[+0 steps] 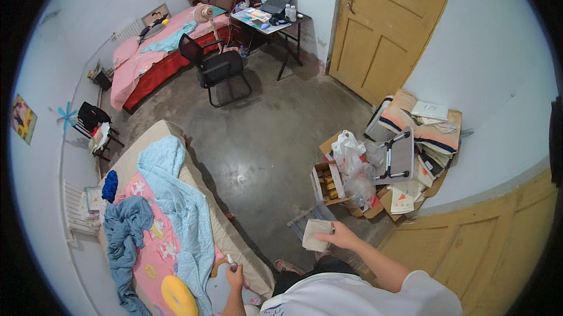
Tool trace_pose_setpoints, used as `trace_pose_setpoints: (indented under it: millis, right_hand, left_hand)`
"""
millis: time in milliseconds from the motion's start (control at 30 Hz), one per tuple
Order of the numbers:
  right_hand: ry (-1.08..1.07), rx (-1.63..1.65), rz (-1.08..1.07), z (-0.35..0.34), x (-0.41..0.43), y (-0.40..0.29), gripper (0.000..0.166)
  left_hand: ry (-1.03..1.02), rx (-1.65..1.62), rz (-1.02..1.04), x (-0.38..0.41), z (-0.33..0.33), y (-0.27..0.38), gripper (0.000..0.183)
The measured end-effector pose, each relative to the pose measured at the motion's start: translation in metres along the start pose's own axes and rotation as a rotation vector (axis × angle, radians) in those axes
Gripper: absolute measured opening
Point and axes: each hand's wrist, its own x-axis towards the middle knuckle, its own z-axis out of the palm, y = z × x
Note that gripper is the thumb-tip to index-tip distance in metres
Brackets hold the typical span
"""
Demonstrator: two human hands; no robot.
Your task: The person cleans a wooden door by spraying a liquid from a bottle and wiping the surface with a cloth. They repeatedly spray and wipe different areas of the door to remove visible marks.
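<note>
My right hand (336,236) grips a flat, square, pale grey-beige item (317,235) by its right edge; it may be a folded cloth or a pad. In my left hand (235,273) is a small bottle (232,264) with a white top, held upright over the near end of a bed. Below the left hand lies a grey plush cushion (218,292). Beside it on the bed are a yellow ring-shaped cushion (179,296) and a light blue quilt (193,223).
A bed (246,254) runs along my left. To the right, cartons (327,184), plastic bags (354,162), a folding table (400,155) and stacked papers line the wall. Ahead stand a black chair (222,69), a desk (264,23) with a laptop, and a yellow door (378,34).
</note>
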Motion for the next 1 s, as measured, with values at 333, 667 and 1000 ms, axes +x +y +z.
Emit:
trace_pose_setpoints:
  millis: [333,667,1000]
  right_hand:
    - [0.123,0.153,-0.113,-0.027,0.090,-0.042,0.049]
    - [0.307,0.069,0.006,0.070,0.142,-0.104,0.044]
    - [0.321,0.167,-0.012,0.132,0.210,-0.192,0.042]
  left_hand:
    - [0.106,-0.006,0.049,0.031,-0.011,0.038,0.026]
    - [-0.163,0.120,0.111,0.214,-0.022,0.073,0.025]
    - [-0.125,-0.157,0.019,0.279,-0.090,0.080,0.020]
